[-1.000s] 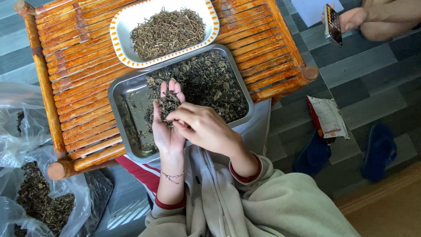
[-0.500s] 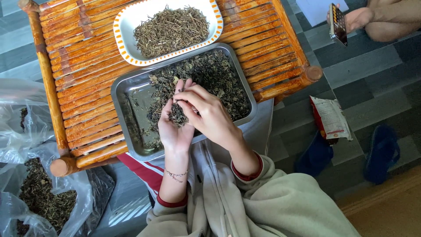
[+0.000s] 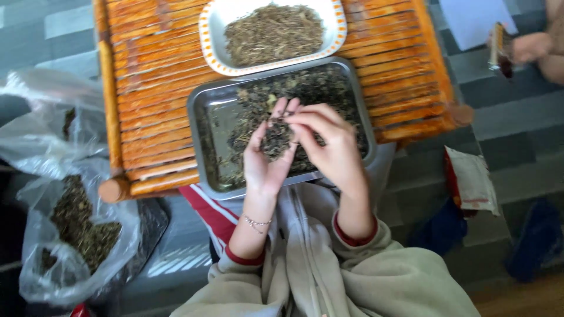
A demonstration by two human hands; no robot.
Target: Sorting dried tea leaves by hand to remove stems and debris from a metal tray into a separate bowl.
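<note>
While left hand (image 3: 265,161) cups dried leaves (image 3: 275,140), right hand (image 3: 326,144) picking

The left hand (image 3: 265,161) lies palm up with its fingers slightly curled, over the near middle of the steel tray (image 3: 202,138). It cups a small heap of dried leaves (image 3: 275,138), dark green-brown, crumpled and loose. The right hand (image 3: 332,149) comes in from 3 o'clock, palm down, its fingertips (image 3: 294,120) pinched at the top of the heap, touching the leaves at about 12 o'clock of the palm. The tray is rectangular, shallow and shiny, tilted a little clockwise. More of the same leaves fill its middle and its far side toward 1 o'clock, while its side at 9 o'clock is mostly bare metal.
</note>
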